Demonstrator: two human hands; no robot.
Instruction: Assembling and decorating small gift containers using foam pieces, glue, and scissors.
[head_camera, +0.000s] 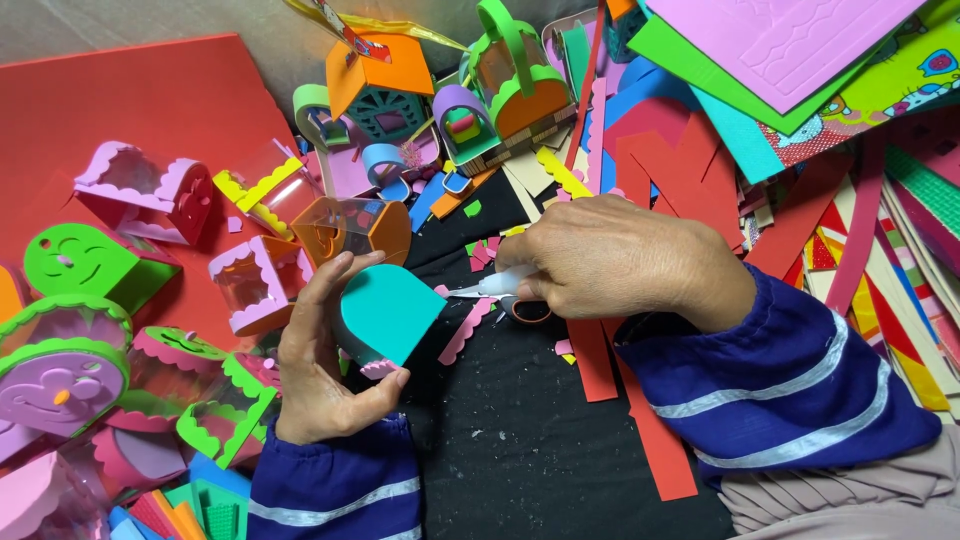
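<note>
Two hands work over a black cloth (520, 450). Left hand (325, 365) pinches a teal foam piece (388, 312), rounded end up. Right hand (610, 262) grips small scissors (490, 285) just right of that piece, blades pointing left at its edge, pink scalloped strip (465, 330) below.

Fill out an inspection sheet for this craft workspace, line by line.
Surface: black cloth, flecked with scraps.
Job's things: teal foam piece with pink scalloped trim; scissors at its edge.
Clutter: finished foam boxes, red foam sheet, stacked foam sheets, red strips.
Hands: left hand holds the teal piece; right hand grips the scissors.
Cables: nothing seen.
Surroundings: nothing seen beyond the materials.
</note>
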